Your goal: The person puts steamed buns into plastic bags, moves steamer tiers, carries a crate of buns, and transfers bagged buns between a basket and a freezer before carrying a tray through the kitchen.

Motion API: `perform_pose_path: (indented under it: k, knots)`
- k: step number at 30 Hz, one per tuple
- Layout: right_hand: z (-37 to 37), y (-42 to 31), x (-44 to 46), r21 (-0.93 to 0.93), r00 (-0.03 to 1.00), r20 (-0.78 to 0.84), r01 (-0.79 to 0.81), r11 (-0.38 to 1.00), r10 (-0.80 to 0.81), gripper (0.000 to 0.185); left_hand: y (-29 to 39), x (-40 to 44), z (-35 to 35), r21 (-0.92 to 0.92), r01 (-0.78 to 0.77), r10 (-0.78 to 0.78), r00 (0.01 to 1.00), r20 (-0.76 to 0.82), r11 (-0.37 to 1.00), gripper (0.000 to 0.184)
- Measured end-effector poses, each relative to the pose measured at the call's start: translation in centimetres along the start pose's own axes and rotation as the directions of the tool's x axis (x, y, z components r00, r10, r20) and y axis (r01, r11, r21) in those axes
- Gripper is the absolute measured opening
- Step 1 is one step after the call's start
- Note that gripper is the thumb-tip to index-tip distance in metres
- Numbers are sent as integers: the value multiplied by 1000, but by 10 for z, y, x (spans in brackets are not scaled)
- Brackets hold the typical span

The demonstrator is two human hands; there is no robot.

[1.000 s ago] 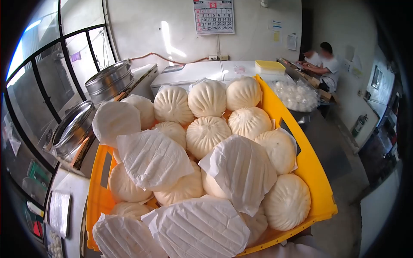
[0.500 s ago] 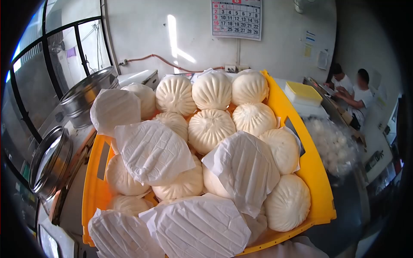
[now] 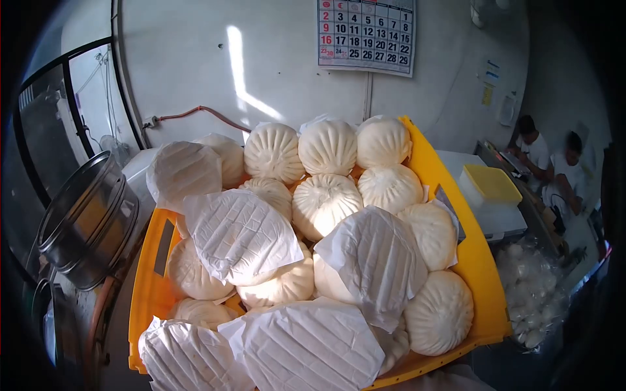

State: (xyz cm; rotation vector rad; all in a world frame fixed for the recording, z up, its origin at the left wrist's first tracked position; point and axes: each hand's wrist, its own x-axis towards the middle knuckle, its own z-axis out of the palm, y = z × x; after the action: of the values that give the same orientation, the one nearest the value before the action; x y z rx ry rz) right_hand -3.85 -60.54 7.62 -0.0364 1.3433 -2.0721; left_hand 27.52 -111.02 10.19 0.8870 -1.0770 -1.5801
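A yellow plastic crate (image 3: 479, 287) fills the middle of the view, tilted a little. Pleated steamed buns (image 3: 326, 203) are piled in it, several with their pleats facing up. Others lie upside down and show the white paper (image 3: 303, 345) stuck to their undersides, marked with parallel ridges. Neither of my hands appears; the crate's near edge and sides show no fingers. What supports the crate is hidden.
Stacked metal steamer trays (image 3: 85, 221) stand at the left. On the right are a plastic container with a yellow lid (image 3: 492, 184) and a clear bag of round pale pieces (image 3: 531, 293). Two people (image 3: 535, 153) are at a far-right counter. A calendar (image 3: 366, 36) hangs ahead.
The view has moved forward, so the wall, calendar and steamer trays look nearer. The crate keeps nearly the same place in view, and the buns keep their arrangement.
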Motion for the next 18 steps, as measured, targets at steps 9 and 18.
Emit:
perform_pose_path:
  k: [9,18]
  knots:
    - [49,-32,121,-2,992,-122,34,999,-34,56,-14,207,54,16,26,-27,1000,11,1000,26]
    - [106,-86,226,-75,989,-93,109,991,-115,55,-28,302,72,60,81,-82,997,11,995,26]
